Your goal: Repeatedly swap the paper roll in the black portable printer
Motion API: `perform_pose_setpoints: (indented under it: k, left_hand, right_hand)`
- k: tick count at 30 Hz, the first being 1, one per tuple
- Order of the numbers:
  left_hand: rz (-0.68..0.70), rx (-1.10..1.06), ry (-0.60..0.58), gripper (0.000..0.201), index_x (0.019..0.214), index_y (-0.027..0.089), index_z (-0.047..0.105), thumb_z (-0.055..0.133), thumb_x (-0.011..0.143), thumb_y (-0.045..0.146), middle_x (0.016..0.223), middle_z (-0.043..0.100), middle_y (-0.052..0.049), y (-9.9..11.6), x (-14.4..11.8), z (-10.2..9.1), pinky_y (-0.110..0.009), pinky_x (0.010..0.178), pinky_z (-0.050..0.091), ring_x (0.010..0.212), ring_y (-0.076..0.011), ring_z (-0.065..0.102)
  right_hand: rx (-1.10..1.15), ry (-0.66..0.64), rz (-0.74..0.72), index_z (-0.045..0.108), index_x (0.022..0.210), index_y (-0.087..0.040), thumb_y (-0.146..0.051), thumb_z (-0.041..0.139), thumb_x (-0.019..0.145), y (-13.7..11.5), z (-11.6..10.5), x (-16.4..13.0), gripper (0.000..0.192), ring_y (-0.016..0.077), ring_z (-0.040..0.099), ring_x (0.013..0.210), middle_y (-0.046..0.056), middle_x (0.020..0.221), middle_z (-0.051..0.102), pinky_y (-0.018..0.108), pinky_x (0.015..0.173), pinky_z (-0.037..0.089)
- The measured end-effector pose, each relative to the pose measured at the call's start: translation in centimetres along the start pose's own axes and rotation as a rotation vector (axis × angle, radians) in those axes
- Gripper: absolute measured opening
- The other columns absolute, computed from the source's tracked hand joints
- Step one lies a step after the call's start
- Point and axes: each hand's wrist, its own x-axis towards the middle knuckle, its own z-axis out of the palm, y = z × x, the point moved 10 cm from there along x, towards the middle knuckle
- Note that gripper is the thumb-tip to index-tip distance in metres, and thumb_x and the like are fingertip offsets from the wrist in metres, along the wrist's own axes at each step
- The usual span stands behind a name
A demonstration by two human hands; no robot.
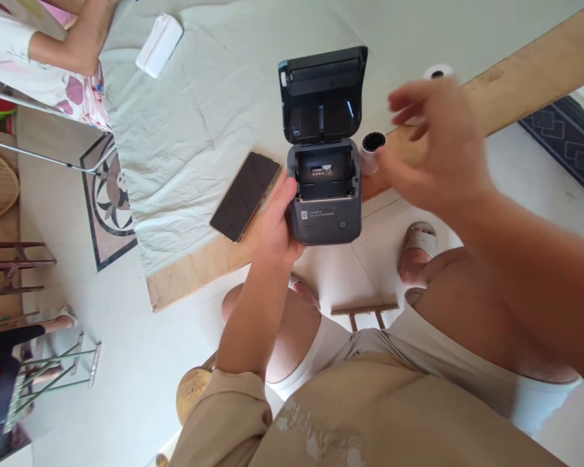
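A dark grey label printer (pixel 324 211) stands at the table's near edge with its lid (pixel 323 91) swung up and its paper bay bare. My left hand (pixel 275 224) grips the printer's left side. My right hand (pixel 433 146) hovers blurred to the right of the printer, fingers spread, holding nothing. Just left of that hand, beside the printer, a small white paper roll (pixel 372 148) stands on the table. A second white roll (pixel 437 71) lies farther back, partly hidden by my right hand.
A black phone (pixel 246 194) lies face up left of the printer. A white box (pixel 159 44) sits at the back on the pale cloth (pixel 185 117) covering the wooden table (pixel 525 78). Another person's arm (pixel 78 39) rests at the far left corner. Stools stand on the floor.
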Motion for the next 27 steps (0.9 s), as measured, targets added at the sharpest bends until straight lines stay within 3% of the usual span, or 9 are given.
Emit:
perform_pose_setpoints:
  k: [2, 4, 7, 10, 13, 18, 21, 24, 27]
  left_hand:
    - [-0.003, 0.000, -0.011, 0.028, 0.102, 0.024, 0.076, 0.066, 0.099, 0.049, 0.110, 0.081, -0.002, 0.1, -0.1, 0.3, -0.038, 0.110, 0.063, 0.146, -0.0292, 0.060]
    - [-0.016, -0.004, -0.022, 0.023, 0.102, 0.024, 0.076, 0.067, 0.098, 0.046, 0.111, 0.080, -0.002, 0.2, -0.3, 0.6, -0.038, 0.111, 0.062, 0.146, -0.0285, 0.060]
    - [-0.028, -0.021, -0.006, 0.022, 0.102, 0.024, 0.076, 0.067, 0.097, 0.044, 0.109, 0.080, -0.001, 0.3, -0.6, 0.9, -0.038, 0.111, 0.062, 0.146, -0.0280, 0.060]
    - [-0.036, -0.019, 0.024, 0.025, 0.101, 0.022, 0.075, 0.070, 0.095, 0.046, 0.110, 0.079, -0.002, 0.2, -0.6, 0.8, -0.036, 0.111, 0.061, 0.147, -0.0291, 0.059]
    - [-0.062, -0.007, 0.042, 0.027, 0.104, 0.022, 0.074, 0.072, 0.092, 0.046, 0.113, 0.079, -0.004, -0.1, -0.6, 0.6, -0.036, 0.111, 0.060, 0.148, -0.0300, 0.058]
    - [-0.070, -0.013, 0.018, 0.027, 0.104, 0.023, 0.075, 0.072, 0.093, 0.047, 0.113, 0.079, -0.004, -0.1, -0.7, 0.8, -0.038, 0.112, 0.060, 0.147, -0.0304, 0.058]
    - [-0.082, -0.037, -0.020, 0.026, 0.106, 0.024, 0.075, 0.071, 0.094, 0.047, 0.114, 0.079, -0.004, -0.1, -0.8, 1.2, -0.039, 0.112, 0.060, 0.147, -0.0299, 0.059]
    - [-0.059, -0.060, -0.015, 0.026, 0.105, 0.023, 0.074, 0.072, 0.094, 0.046, 0.113, 0.079, -0.003, 0.0, -0.8, 1.1, -0.037, 0.113, 0.059, 0.148, -0.0293, 0.058]
    - [-0.055, -0.055, 0.014, 0.024, 0.102, 0.022, 0.074, 0.073, 0.093, 0.045, 0.113, 0.079, -0.003, 0.0, -0.7, 1.0, -0.035, 0.113, 0.059, 0.149, -0.0294, 0.057]
  right_hand:
    - [-0.030, 0.175, -0.086, 0.059, 0.128, -0.026, -0.021, 0.059, 0.085, -0.4, -2.9, 0.3, 0.043, 0.0269, 0.067, 0.119, 0.012, 0.134, 0.063, 0.044, 0.093, 0.057]
    - [-0.092, 0.260, -0.079, 0.062, 0.130, -0.022, -0.019, 0.060, 0.082, 0.6, -4.1, 0.9, 0.048, 0.0296, 0.062, 0.128, 0.017, 0.134, 0.060, 0.045, 0.098, 0.056]
    - [-0.115, 0.180, 0.050, 0.060, 0.137, -0.012, -0.019, 0.074, 0.077, 4.0, -2.5, 2.2, 0.062, 0.0327, 0.054, 0.130, 0.027, 0.139, 0.050, 0.048, 0.113, 0.048]
    - [-0.089, 0.045, 0.184, 0.055, 0.144, -0.023, -0.015, 0.078, 0.077, 7.0, 0.4, 2.8, 0.071, 0.0280, 0.055, 0.116, 0.022, 0.143, 0.044, 0.049, 0.108, 0.046]
    - [-0.092, 0.021, 0.218, 0.054, 0.145, -0.029, -0.009, 0.071, 0.080, 7.6, 1.2, 2.7, 0.070, 0.0278, 0.054, 0.114, 0.017, 0.136, 0.047, 0.048, 0.104, 0.045]
    - [-0.051, 0.064, 0.218, 0.052, 0.143, -0.028, -0.007, 0.065, 0.079, 6.8, 0.3, 2.4, 0.070, 0.0258, 0.054, 0.108, 0.014, 0.129, 0.057, 0.047, 0.100, 0.044]
    - [0.191, 0.129, 0.266, 0.047, 0.140, -0.032, -0.006, 0.068, 0.072, 7.8, 0.3, 2.8, 0.075, 0.0197, 0.055, 0.096, 0.007, 0.119, 0.061, 0.039, 0.089, 0.047]
    - [0.588, 0.205, 0.483, 0.044, 0.126, -0.031, -0.014, 0.054, 0.082, 10.8, 1.2, 3.1, 0.048, 0.0172, 0.060, 0.093, 0.007, 0.117, 0.060, 0.033, 0.075, 0.049]
    - [0.729, 0.192, 0.582, 0.038, 0.119, -0.026, -0.020, 0.036, 0.090, 11.3, 1.4, 2.9, 0.030, 0.0205, 0.067, 0.097, 0.012, 0.116, 0.059, 0.036, 0.073, 0.053]
